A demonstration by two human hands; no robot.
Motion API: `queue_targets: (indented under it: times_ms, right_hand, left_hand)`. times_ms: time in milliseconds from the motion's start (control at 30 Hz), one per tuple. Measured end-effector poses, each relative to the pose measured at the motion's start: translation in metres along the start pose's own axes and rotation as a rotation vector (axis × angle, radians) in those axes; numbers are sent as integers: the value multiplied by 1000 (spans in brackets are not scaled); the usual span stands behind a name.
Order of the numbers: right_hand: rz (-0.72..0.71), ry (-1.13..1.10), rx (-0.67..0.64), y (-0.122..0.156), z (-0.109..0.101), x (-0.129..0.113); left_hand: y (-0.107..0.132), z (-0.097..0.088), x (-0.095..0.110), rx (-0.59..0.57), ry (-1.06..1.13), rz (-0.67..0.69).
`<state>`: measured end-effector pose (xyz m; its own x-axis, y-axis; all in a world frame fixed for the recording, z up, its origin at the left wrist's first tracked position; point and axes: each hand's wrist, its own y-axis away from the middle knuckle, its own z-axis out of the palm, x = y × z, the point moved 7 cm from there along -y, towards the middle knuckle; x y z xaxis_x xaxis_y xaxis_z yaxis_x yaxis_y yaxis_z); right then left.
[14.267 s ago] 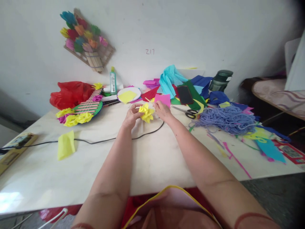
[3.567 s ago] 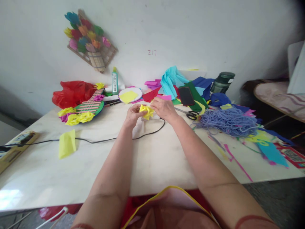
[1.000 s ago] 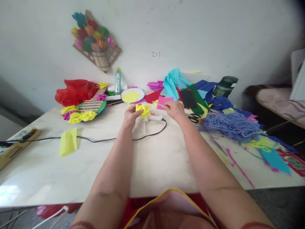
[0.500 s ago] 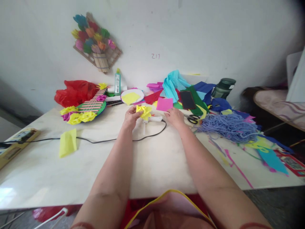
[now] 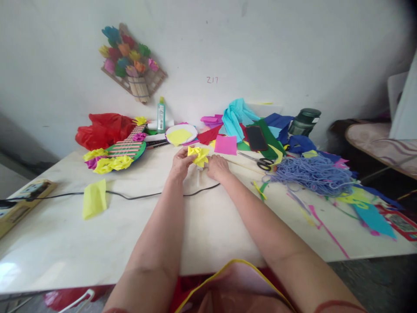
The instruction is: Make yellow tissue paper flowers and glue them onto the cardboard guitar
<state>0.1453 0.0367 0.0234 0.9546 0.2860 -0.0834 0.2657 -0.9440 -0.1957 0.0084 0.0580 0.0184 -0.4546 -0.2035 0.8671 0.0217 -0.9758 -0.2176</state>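
Note:
My left hand (image 5: 182, 162) pinches a yellow crepe-paper flower (image 5: 198, 156) between thumb and fingers, raised a little above the table. My right hand (image 5: 217, 168) is closed around the handle of a white glue gun (image 5: 200, 170), right beside the flower. Most of the gun is hidden by the hand and the flower. Its black cord (image 5: 202, 190) runs from under my right hand to the left across the table. Behind my right hand lies a pink paper square (image 5: 226, 145), and to its right rest black-handled scissors (image 5: 264, 164).
At the left are a decorated paper guitar (image 5: 125, 150), a folded yellow paper (image 5: 94, 199) and a power strip (image 5: 29, 198). A plate (image 5: 193, 130), a phone (image 5: 256, 138), a blue yarn heap (image 5: 312, 174) and a dark jar (image 5: 305, 122) stand or lie toward the back and right.
My right hand has moved left from beside the pink square onto the glue gun's handle and closed on it. The left hand keeps the yellow flower almost in the same place.

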Motion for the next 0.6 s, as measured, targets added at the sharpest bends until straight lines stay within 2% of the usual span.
queue_targets:
  times_ms: [167, 367, 500, 567, 600]
  right_hand:
    - [49, 7, 29, 1, -3, 6]
    - [250, -70, 76, 9, -15, 45]
    - [436, -275, 137, 13, -17, 76]
    - [499, -468, 210, 14, -19, 89]
    - [481, -621, 238, 14, -19, 92]
  left_hand:
    - [-1, -3, 1, 18, 28, 21]
    - [-2, -6, 0, 25, 56, 30]
    - [-3, -8, -2, 28, 56, 38]
    - [-3, -8, -2, 33, 48, 38]
    - [-2, -8, -2, 36, 43, 35]
